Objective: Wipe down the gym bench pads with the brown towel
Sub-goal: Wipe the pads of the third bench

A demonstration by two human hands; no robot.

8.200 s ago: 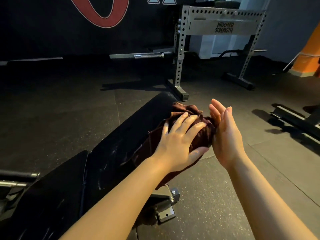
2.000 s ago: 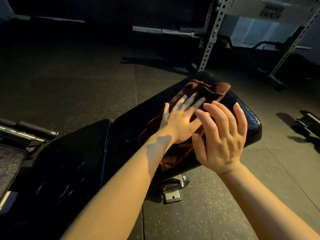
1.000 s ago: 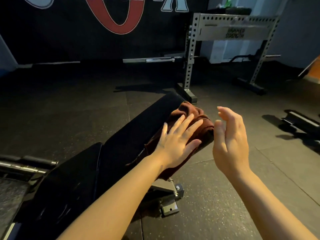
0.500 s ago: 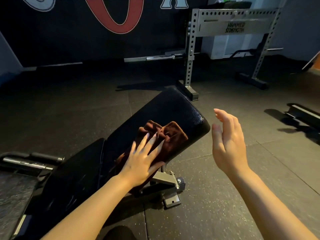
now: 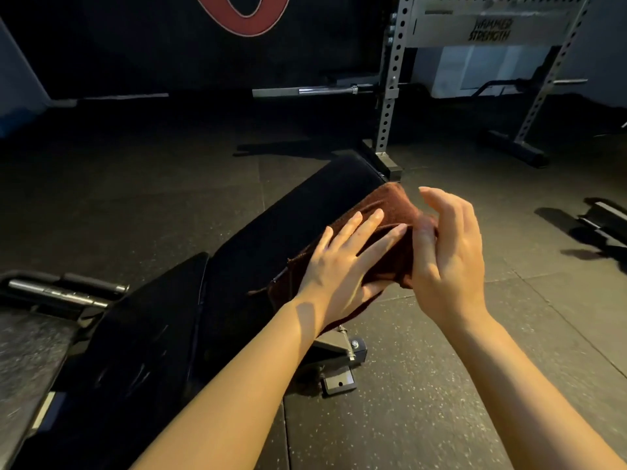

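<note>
The brown towel [image 5: 390, 228] is spread over the far end of the long back pad [image 5: 288, 225] of the black gym bench, draped down its near edge. It is pressed flat by the left hand [image 5: 342, 266], whose fingers [image 5: 369, 222] are straight and spread wide. The right hand [image 5: 448, 256] is held beside the towel's right end, fingers loosely open; whether the cloth is touched cannot be told. The seat pad [image 5: 142, 334] lies nearer. A grey squat rack [image 5: 390, 79] is seen behind.

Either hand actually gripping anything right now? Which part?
No grip. The left hand presses flat, fingers straight, on the brown towel atop the bench pad; the right hand is open beside the towel's right edge.
</note>
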